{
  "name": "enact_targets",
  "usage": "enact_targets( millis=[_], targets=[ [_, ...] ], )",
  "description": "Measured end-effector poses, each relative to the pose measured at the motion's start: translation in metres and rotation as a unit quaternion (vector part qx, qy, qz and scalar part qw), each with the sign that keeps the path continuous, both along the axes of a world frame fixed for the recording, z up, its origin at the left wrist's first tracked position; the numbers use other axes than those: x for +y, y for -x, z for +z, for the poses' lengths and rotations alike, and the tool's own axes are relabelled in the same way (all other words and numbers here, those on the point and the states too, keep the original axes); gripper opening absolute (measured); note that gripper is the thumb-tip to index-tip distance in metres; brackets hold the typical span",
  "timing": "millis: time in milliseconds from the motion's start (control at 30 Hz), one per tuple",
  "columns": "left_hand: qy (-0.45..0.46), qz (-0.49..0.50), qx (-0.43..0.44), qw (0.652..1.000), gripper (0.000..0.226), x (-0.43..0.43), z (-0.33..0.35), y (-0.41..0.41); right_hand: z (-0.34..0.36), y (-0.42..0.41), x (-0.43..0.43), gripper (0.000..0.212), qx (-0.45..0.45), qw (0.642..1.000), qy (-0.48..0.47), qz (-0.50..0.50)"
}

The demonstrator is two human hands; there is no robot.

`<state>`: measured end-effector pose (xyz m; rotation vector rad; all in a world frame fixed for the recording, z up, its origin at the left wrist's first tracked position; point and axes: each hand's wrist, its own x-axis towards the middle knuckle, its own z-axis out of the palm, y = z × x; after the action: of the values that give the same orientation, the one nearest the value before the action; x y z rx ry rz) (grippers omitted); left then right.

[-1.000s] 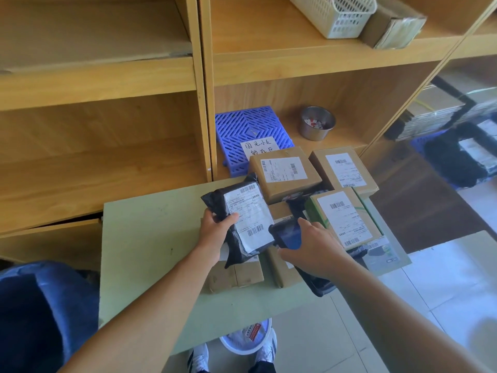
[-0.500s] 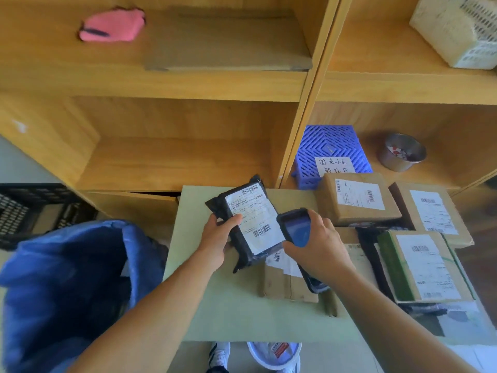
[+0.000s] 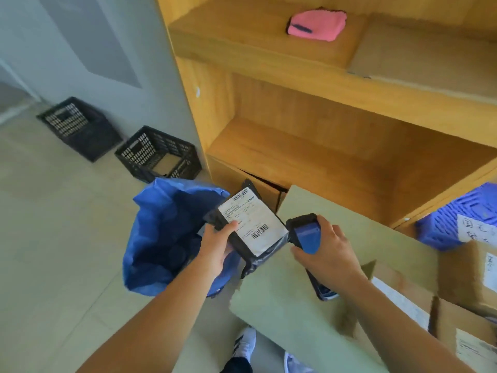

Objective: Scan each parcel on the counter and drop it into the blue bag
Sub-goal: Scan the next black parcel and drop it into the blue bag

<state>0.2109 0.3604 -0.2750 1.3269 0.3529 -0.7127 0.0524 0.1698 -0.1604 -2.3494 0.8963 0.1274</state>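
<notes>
Swung parcel point(image 3: 252, 227) off counter point(image 3: 282, 305) towards blue bag point(image 3: 161, 224); left hand point(image 3: 215, 246) gripping it, right hand point(image 3: 328, 254) wrapped round scanner point(image 3: 306, 235); drop probably next.

forearms point(image 3: 150, 319): bare | shoe point(image 3: 243, 343): white, dark stripes | trouser leg point(image 3: 236, 366): dark

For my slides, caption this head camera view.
Left hand holds a labelled black parcel at the blue bag's edge while the right hand grips a handheld scanner beside it.
</notes>
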Motion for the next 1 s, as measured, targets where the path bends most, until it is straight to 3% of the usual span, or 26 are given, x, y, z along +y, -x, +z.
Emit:
enact_targets(
  millis=[233,367,500,800,1000],
  targets=[
    [-0.02,0.184,0.088,0.979,0.044,0.117,-0.051,-0.027,-0.021,-0.058,0.052,0.082,0.044,0.997,-0.016,0.063],
    [-0.092,0.247,0.101,0.959,0.046,0.165,-0.092,-0.032,-0.033,-0.077,0.07,0.086,0.058,0.995,-0.012,0.082],
    [-0.163,0.258,0.131,0.943,0.064,0.179,-0.136,-0.046,-0.044,-0.096,0.083,0.087,0.071,0.993,-0.02,0.088],
    [-0.195,0.217,0.146,0.945,0.049,0.149,-0.215,-0.109,-0.079,-0.139,0.107,0.078,0.113,0.99,-0.025,0.078],
    [-0.213,0.202,0.153,0.944,0.048,0.147,-0.253,-0.137,-0.106,-0.165,0.113,0.09,0.125,0.988,-0.041,0.083]
  ],
)
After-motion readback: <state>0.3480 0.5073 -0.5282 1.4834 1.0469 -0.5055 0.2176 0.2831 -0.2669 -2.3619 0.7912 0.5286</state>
